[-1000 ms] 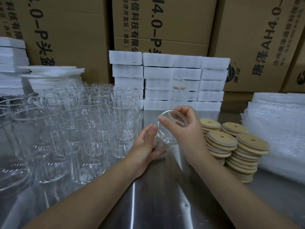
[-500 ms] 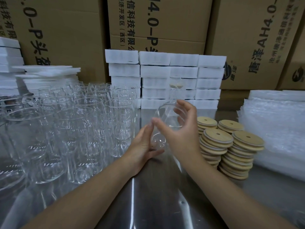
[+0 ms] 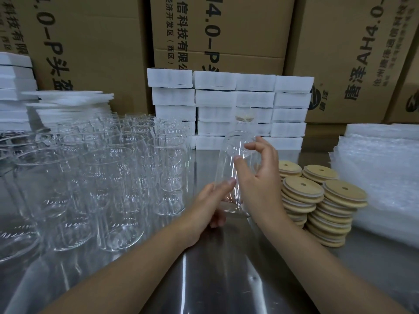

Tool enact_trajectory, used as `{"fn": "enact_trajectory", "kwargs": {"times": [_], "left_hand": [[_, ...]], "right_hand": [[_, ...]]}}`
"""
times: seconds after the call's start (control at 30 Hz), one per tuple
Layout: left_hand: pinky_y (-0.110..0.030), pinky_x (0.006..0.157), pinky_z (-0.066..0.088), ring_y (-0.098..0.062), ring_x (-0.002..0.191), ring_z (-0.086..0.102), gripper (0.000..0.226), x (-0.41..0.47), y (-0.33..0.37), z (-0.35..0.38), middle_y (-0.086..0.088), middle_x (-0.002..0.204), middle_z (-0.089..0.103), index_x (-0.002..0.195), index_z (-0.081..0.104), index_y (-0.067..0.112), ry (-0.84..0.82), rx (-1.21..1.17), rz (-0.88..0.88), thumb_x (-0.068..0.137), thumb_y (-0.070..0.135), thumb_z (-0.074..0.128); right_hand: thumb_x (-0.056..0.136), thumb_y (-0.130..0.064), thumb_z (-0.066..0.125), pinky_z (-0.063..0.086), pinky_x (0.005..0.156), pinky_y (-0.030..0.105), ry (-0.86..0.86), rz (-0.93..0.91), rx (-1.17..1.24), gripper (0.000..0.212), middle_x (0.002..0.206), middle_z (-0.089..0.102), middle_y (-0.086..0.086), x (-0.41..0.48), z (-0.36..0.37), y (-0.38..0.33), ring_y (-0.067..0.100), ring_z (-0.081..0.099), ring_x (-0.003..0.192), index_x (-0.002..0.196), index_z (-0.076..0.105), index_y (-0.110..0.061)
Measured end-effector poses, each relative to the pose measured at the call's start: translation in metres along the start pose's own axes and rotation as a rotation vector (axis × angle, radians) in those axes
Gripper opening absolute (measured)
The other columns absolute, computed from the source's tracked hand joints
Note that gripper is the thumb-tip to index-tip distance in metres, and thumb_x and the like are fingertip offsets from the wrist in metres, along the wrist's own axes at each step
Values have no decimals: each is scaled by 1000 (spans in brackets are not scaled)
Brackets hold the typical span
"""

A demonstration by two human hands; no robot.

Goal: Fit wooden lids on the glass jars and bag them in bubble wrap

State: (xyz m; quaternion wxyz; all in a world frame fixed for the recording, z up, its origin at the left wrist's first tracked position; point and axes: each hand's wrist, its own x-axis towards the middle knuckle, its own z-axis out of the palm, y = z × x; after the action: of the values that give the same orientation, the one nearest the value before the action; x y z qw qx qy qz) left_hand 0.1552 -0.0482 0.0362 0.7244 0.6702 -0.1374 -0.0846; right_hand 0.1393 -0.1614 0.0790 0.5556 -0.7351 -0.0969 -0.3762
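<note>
Jar: The jar (image 3: 229, 150) stands up straight in the middle of the counter (image 3: 226, 279), between the two hands. Its mouth is open and it has no lid yet. I cannot tell if its bottom touches the counter.
Left hand: The left hand (image 3: 208, 207) grips the low part of the jar, with the thumb up the front. I think this keeps the jar from tipping.
Right hand: The right hand (image 3: 260, 189) is on the right side of the jar. Its thumb touches the glass. Its fingers (image 3: 260, 147) bend loosely round the top part, near the rim. I cannot tell how hard they press.
Lids: Stacks of round wooden lids (image 3: 303, 189) sit just to the right of the jar, close to the right hand. That looks handy for grabbing one fast.
Bubble wrap: A pile of bubble wrap (image 3: 385, 177) lies further right of the jar, past the lids.
Other jars: Many other jars (image 3: 127, 173) stand to the left of the jar, all with no lids.
White boxes: White boxes (image 3: 215, 98) are stacked behind the jar, in front of big cardboard boxes (image 3: 226, 30).
Next step: I think a lid should go on this jar, and after that it goes in the wrap.
Watch out: Glass is slippery, so the low grip matters.
</note>
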Motion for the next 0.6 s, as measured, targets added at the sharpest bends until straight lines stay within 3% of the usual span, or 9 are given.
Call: {"fn": "enact_trajectory", "kwargs": {"times": [0.07, 0.13, 0.23, 0.37, 0.5, 0.6], "left_hand": [[-19, 39, 27, -13, 37, 42, 81, 0, 4, -2, -11, 92, 70, 122, 53, 18, -28, -39, -42, 63, 74, 59], [-17, 36, 26, -14, 34, 42, 80, 3, 7, -4, -3, 73, 68, 116, 52, 17, -26, -118, -112, 63, 76, 57], [-18, 36, 25, -15, 35, 45, 81, 4, 9, -9, -5, 67, 59, 112, 53, 13, -19, -238, -168, 65, 78, 42], [-18, 37, 29, -13, 38, 49, 85, 3, 11, -12, 0, 51, 57, 104, 55, 6, -130, -311, -173, 68, 80, 32], [-22, 42, 30, -13, 43, 48, 90, 3, 10, -13, 0, 55, 59, 97, 62, 11, -197, -313, -144, 67, 85, 23], [-24, 47, 32, -14, 50, 48, 92, 3, 9, -13, -4, 63, 65, 94, 68, 15, -225, -314, -142, 66, 88, 19]], "right_hand": [[91, -21, 60, 25, 97, 3, -54, 32, -19, 11, 133, 43, -13, -1, 2, 0, -9, 35, 120, 98, 58, -28], [91, -23, 58, 32, 96, 13, -87, 58, -13, 6, 122, 50, -18, -3, 4, 1, -10, 42, 112, 92, 62, -26], [93, -25, 57, 39, 91, 14, -116, 23, 13, 9, 106, 58, -22, -8, 8, 0, -7, 52, 106, 92, 66, -23], [85, -37, 53, 41, 96, 19, -163, -79, 4, 23, 110, 59, -21, -15, 11, -4, -2, 55, 109, 101, 65, -24], [87, -39, 53, 50, 91, 49, -178, -29, 113, 23, 110, 60, -22, -15, 8, -8, 16, 62, 107, 108, 60, -30], [84, -40, 57, 51, 89, 50, -161, -31, 130, 28, 110, 59, -23, -14, 7, -11, 10, 58, 112, 110, 58, -32]]}}
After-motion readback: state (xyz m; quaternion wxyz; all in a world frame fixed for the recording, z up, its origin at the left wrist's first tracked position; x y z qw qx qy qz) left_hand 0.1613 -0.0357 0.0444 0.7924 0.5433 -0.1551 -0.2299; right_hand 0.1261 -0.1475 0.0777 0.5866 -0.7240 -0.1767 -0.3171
